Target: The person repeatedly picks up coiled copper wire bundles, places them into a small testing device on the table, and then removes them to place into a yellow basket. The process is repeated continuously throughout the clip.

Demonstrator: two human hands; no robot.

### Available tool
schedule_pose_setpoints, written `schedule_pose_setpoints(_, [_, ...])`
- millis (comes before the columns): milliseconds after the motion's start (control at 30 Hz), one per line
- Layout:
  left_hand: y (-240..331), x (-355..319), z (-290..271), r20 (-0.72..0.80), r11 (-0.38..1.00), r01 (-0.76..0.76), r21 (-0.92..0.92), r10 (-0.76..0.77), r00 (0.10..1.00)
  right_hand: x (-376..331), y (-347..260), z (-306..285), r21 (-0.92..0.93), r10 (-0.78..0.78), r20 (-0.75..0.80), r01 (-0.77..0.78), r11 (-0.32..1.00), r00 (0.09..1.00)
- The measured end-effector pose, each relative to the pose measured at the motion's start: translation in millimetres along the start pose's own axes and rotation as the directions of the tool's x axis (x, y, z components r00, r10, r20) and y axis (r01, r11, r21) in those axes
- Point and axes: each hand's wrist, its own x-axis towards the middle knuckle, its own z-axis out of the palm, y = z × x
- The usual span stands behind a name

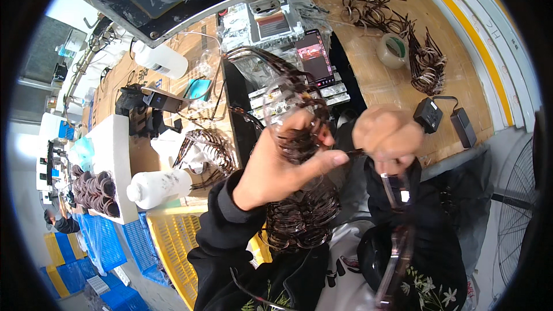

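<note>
Cluttered wooden workbench (374, 75). Left hand (282, 164) gripping one clear bag (288, 101) of dark glasses frames. Right hand (387, 135) clenched on one frame (397, 187) just beside it. Below both, a frame pile (302, 216). Left of them, two white bottles (158, 187). Beyond, one phone (315, 57), one tape roll (393, 50).

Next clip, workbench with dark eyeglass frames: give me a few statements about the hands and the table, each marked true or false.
1. The left hand holds a bunch of dark eyeglass frames raised in front of the camera. True.
2. The right hand lies open and flat on the table. False: it is closed into a fist, raised beside the left hand.
3. A roll of tape lies on the wooden table. True.
4. The phone has a dark, switched-off screen. False: its screen is lit and shows a picture.
5. A white bottle lies on its side at the left. True.
</note>
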Motion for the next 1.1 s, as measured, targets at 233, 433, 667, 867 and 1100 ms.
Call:
schedule_pose_setpoints(233, [-1,3,1,0.021,0.989,0.060,0.135,-0.063,0.998,-2,8,-1,0.025,-0.025,0.039,0.024,0.999,0.999])
schedule_pose_setpoints(433, [-8,2,-2,0.055,0.975,-0.002,0.223,-0.010,0.998,-3,9,-5,-0.097,0.086,0.039,-0.082,0.992,0.996])
schedule_pose_setpoints(667, [-19,3,-8,-0.029,0.974,0.151,-0.171,-0.159,0.987,-7,20,-1,-0.031,0.086,-0.029,-0.087,0.996,0.996])
schedule_pose_setpoints(867, [-20,6,-14,0.011,0.997,0.047,0.055,-0.048,0.999,-8,25,0,-0.015,0.124,0.019,-0.124,0.992,0.992])
schedule_pose_setpoints(1100, [-15,9,-14,-0.006,0.994,0.106,0.041,-0.105,0.994,5,23,-10,-0.077,0.147,0.227,-0.132,0.988,0.963])
